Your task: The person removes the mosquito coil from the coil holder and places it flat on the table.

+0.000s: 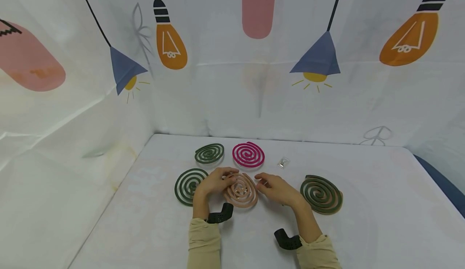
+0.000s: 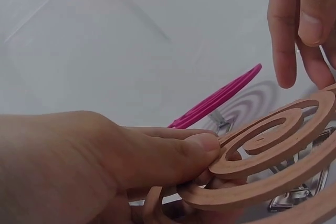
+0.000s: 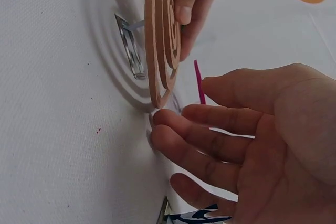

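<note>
My left hand (image 1: 215,181) pinches the left side of a tan mosquito coil (image 2: 247,169) between thumb and fingers. The coil lies tilted over a small metal stand (image 2: 290,201), which shows between its rings in the left wrist view. At the coil's right edge is my right hand (image 1: 279,190), its fingers loosely bent and nothing in its grasp. In the right wrist view its fingertips (image 3: 165,116) are right by the coil's rim. A green mosquito coil (image 1: 180,182) sits just left of my left hand, which partly covers it.
Behind the hands are a second green coil (image 1: 209,153) and a pink coil (image 1: 248,155), both raised above the white table (image 1: 254,249). Another small metal stand (image 1: 283,162) lies right of the pink one. A green coil on a tan one (image 1: 320,196) lies at right.
</note>
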Tool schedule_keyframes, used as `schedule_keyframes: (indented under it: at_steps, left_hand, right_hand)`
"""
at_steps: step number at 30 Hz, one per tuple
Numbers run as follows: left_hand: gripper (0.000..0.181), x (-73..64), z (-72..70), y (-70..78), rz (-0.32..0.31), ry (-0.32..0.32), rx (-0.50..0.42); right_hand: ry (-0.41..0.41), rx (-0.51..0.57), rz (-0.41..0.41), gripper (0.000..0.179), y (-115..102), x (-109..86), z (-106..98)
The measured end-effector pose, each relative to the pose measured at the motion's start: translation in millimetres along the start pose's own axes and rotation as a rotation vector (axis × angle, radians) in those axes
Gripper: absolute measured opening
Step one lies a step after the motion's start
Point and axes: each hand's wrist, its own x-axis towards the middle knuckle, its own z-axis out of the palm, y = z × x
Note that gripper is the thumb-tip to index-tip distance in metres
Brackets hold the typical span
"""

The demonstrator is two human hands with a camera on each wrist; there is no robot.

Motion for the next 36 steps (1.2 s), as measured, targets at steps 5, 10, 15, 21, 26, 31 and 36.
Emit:
schedule_keyframes:
  at_steps: [5, 10, 15, 21, 26, 31, 36]
  left_hand:
    - [0.032, 1.2, -1.0, 1.0, 0.024, 0.010, 0.002]
    - [0.032, 1.2, -1.2, 0.7, 0.028, 0.012, -0.001]
    - [0.032, 1.5, -0.9, 0.5, 0.034, 0.023, -0.015]
    - [0.033, 1.2, -0.6, 1.9, 0.044, 0.042, -0.029]
    - [0.032, 1.4, -0.7, 2.4, 0.058, 0.072, -0.030]
    - [0.032, 2.5, -0.1, 3.0, 0.083, 0.094, -0.014]
    - [0.033, 2.2, 1.3, 6.7, 0.074, 0.112, -0.016]
  right_hand:
    - [0.007, -0.006, 0.009, 0.034, 0.9, 0.7, -0.5]
    - [-0.005, 0.000, -0.011, 0.034, 3.1, 0.9, -1.4]
    - [-0.014, 0.001, -0.048, 0.034, 4.2, 0.7, -2.4]
    - [0.000, -0.006, -0.096, 0.032, 4.7, 0.6, -3.4]
    - [0.023, -0.014, -0.106, 0.031, 4.4, 1.0, -3.9]
    - [0.058, -0.008, -0.122, 0.031, 3.5, 0.7, -4.9]
    - [0.079, 0.021, -0.133, 0.031, 5.1, 1.3, -5.9]
